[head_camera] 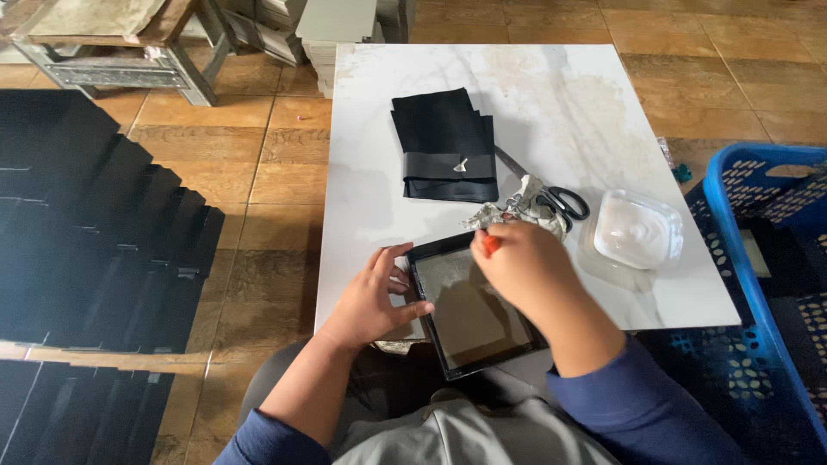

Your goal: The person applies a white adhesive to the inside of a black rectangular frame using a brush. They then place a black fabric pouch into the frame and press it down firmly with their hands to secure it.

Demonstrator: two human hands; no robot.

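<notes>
The shallow black rectangular tray [472, 312] lies at the near edge of the white marble worktop [551, 112]. The left hand [372, 301], fingers spread, steadies its left rim; the right hand [527, 269], closed on a small orange-tipped tool [489, 244], works its far edge, seemingly spreading paste.

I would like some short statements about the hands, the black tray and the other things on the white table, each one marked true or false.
1. The left hand rests on the left edge of the black tray. True.
2. The right hand holds a thing with an orange-red tip. True.
3. The scissors lie inside the blue crate. False: they lie on the white table, beside a crumpled rag.
4. The plastic container holds a white paste. True.
5. The folded black pieces lie on the floor. False: that stack lies on the table.
</notes>
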